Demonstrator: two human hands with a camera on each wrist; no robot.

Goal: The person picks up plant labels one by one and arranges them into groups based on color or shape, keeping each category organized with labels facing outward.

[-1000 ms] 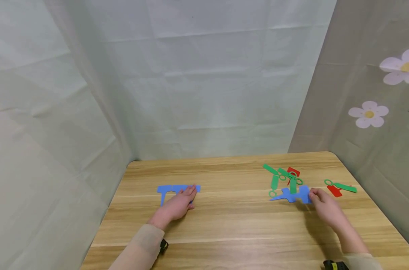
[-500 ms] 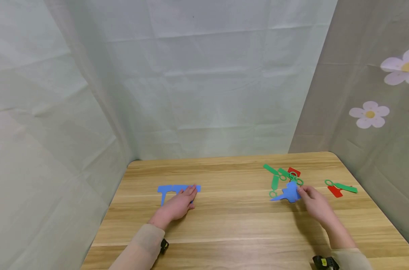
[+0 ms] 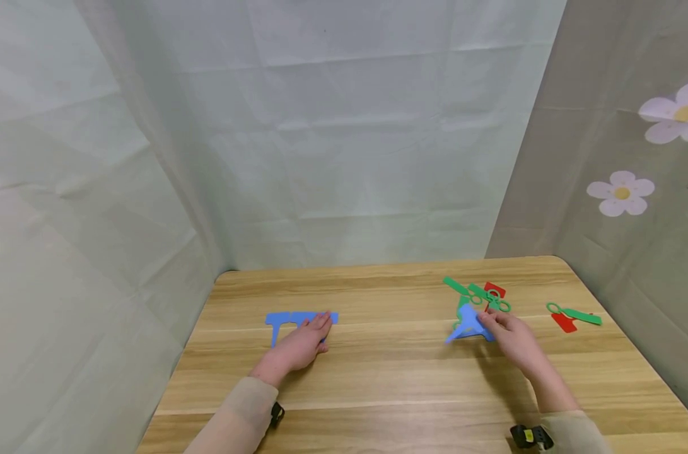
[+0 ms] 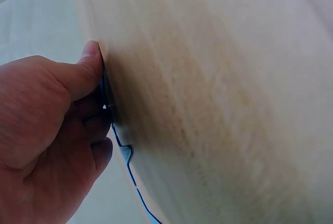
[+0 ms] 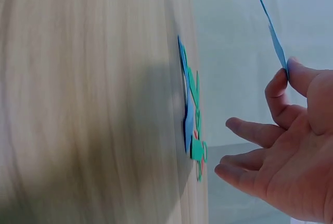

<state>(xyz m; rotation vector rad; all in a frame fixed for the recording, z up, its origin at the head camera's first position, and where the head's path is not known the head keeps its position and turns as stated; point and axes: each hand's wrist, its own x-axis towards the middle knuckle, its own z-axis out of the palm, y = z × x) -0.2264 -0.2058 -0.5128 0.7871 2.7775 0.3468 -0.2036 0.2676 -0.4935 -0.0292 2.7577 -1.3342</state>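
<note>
On the left of the table, flat blue T-shaped plant labels [image 3: 278, 318] lie in a row, edge to edge. My left hand [image 3: 298, 347] rests on the right end of that row with its fingers extended, covering part of it. At the right, my right hand [image 3: 516, 340] pinches another blue T-shaped plant label [image 3: 467, 320] between thumb and index finger. The right wrist view shows this held label [image 5: 277, 47] raised off the table, the other fingers spread loosely. Under it, more blue plant labels [image 5: 188, 130] remain on the tabletop beside green ring-ended tags [image 3: 456, 285].
A red tag [image 3: 495, 289] lies among the green tags. Farther right, a green ring-ended tag [image 3: 582, 315] overlaps a red tag [image 3: 563, 322]. The wooden table [image 3: 378, 378] is backed by pale fabric [image 3: 349, 157], with flower-printed cloth at the right.
My right hand has moved left, lifting one blue plant label from the blue ones at the right and tilting it. My left hand has stayed in place.
</note>
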